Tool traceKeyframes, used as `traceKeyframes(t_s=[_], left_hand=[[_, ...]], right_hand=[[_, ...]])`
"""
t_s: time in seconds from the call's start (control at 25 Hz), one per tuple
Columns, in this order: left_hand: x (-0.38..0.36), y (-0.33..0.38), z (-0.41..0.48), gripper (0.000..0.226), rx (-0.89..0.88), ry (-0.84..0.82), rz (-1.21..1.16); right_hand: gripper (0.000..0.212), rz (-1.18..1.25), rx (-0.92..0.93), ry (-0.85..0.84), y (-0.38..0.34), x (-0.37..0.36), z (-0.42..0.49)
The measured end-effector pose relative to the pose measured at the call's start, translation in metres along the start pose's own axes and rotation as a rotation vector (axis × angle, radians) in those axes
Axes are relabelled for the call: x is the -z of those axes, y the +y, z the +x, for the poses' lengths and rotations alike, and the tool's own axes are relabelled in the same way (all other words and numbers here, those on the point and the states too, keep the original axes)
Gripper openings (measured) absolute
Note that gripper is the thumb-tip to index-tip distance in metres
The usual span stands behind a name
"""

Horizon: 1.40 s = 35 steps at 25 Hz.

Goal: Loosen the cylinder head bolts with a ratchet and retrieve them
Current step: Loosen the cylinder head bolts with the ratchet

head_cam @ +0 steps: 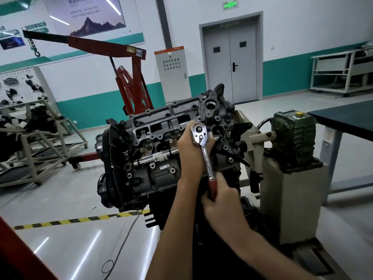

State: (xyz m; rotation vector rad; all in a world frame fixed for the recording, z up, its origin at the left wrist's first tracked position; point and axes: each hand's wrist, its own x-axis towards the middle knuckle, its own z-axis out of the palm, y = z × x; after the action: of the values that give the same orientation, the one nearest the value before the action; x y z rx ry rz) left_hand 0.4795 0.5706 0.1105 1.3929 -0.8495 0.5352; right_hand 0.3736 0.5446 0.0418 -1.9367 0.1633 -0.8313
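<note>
At centre, the engine [157, 178] bears the ratchet [201, 134] on its upper face, left hand [189, 150] at the head, right hand [224, 205] at the nearer handle; crane [131, 85] behind left, gearbox [294, 132] right.

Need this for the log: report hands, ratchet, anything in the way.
Left hand holds ratchet at its head; right hand grips red handle. Ratchet on cylinder head, right end; bolt hidden. Chrome bar lies on it, apart from ratchet.

Ratchet [206, 156]: chrome head and shank, red handle. The head is seated at the right end of the cylinder head [159, 120], with the shank sloping down and away from it. Cylinder head: dark grey casting, upper face exposed and tilted, several bolt holes visible
</note>
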Motion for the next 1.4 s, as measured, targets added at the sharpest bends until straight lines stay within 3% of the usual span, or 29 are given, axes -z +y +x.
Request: traceKeyframes(t_s=[0.12,0.32,0.44,0.52,0.72,0.8,0.88,1.04,1.12,1.16,1.4], left_hand=[[0.005,-0.002,0.004,0.043,0.017,-0.002,-0.024],[0.007,0.002,0.011,0.043,0.085,-0.03,-0.008],[0.01,0.001,0.014,0.035,0.079,-0.078,-0.021],[0.011,0.0,0.013,0.041,0.071,-0.079,-0.007],[0.002,0.001,0.001,0.031,0.009,-0.001,-0.005],[0.004,-0.001,0.004,0.038,0.004,0.004,-0.001],[0.006,-0.001,0.009,0.04,0.034,-0.027,0.004],[0.009,0.003,0.014,0.047,0.065,-0.081,0.027],[0.013,0.002,0.015,0.045,0.066,-0.124,0.013],[0.014,0.001,0.015,0.042,0.069,-0.127,0.007],[0.001,0.0,0.002,0.03,0.027,-0.034,0.021]], right_hand=[[0.025,0.05,-0.003,-0.04,-0.003,-0.015,-0.005],[0.025,-0.621,0.319,-0.267,0.004,0.094,0.062],[0.024,-0.909,0.494,-0.2,-0.008,0.126,0.099],[0.02,-0.808,0.437,-0.178,-0.001,0.114,0.084],[0.025,-0.089,-0.028,-0.049,0.005,0.005,0.002],[0.028,0.026,-0.029,-0.065,-0.003,-0.019,-0.007],[0.027,-0.07,0.021,-0.095,0.001,0.002,0.001],[0.025,-0.647,0.301,-0.293,0.001,0.099,0.064],[0.026,-0.893,0.439,-0.271,-0.01,0.124,0.093],[0.028,-0.904,0.448,-0.262,-0.008,0.126,0.096],[0.026,-0.066,0.038,0.02,0.006,0.008,0.001]])
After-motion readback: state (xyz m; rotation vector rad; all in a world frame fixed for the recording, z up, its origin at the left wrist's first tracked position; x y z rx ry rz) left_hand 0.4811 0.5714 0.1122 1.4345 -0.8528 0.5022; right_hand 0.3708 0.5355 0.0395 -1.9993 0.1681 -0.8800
